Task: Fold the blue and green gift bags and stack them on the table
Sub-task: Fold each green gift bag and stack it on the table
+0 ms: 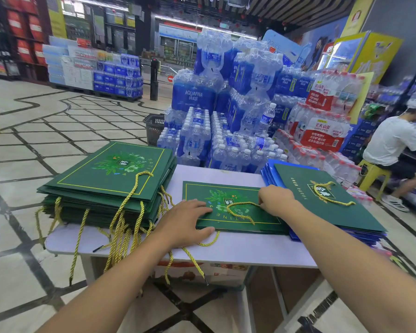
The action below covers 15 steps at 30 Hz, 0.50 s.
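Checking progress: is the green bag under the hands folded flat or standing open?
Folded flat. The green bag lies level on the table, left hand pressing it, right hand pinching its gold cord.

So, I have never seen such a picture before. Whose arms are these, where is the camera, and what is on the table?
There is no machine here. A person wears one camera on the head, so you look down along their own two arms. On the pale table lies one flat green bag. The left hand presses flat on it; the right hand seems to pinch its yellow cord. At the left stands a pile of green bags, at the right a pile of blue bags with another green bag on top. Behind the table are packs of water bottles.
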Available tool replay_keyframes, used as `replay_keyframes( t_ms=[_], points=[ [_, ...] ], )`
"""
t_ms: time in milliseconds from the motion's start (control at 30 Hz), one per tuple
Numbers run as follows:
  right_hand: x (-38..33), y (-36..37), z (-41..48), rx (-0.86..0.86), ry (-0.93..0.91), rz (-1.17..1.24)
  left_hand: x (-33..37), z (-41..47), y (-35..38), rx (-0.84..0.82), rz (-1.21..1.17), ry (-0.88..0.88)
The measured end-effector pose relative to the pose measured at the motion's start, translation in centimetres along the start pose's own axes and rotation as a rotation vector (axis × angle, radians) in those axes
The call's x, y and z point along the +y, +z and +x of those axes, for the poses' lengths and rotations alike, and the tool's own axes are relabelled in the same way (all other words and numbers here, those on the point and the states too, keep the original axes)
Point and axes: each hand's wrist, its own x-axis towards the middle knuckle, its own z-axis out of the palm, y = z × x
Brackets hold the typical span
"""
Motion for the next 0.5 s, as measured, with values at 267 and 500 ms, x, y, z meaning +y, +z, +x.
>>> replay_keyframes(
  t_ms=[267, 500],
  points=[
    [-1.8, -2.4, 0.7, 0.018, -0.034, 0.608, -0.2, 0.1, 0.1, 0.012, -0.006, 0.007],
    [-2.9, -3.3, 0.0, -0.050, -0.203, 0.766, -0.3, 0.0, 0.1, 0.018, -0.011, 0.012]
  ],
)
